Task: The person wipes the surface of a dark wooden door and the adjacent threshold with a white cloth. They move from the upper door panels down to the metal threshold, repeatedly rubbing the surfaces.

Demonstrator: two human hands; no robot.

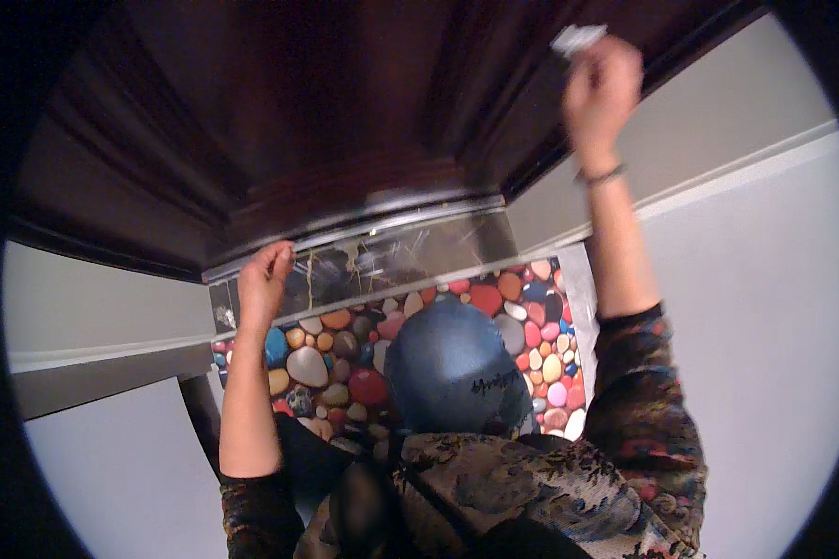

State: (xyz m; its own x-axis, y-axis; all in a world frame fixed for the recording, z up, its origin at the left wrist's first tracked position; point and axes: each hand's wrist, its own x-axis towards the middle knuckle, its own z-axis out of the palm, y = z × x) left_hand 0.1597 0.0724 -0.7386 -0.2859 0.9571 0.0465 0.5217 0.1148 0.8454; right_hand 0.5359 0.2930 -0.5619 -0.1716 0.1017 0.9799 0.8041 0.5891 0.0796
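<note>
My right hand (605, 84), blurred, is raised at the upper right and grips a small white cloth or tissue (579, 40). The cloth is in front of the dark wooden door frame (531, 119); whether it touches the wood cannot be told. My left hand (264, 279) is lower down, over the left part of a dark stone threshold (419, 248). Its fingers are curled, thumb against forefinger, and nothing shows between them. A dark wooden panelled door (335, 91) rises before me, with a pale metal strip (405, 218) along its foot.
A mat printed with coloured pebbles (335, 349) covers the floor below the threshold. Over it bulges a rounded blue shape (454, 363), perhaps my clothed knee. Pale walls stand at left (112, 300) and right (741, 244). Scratches and light streaks mark the threshold.
</note>
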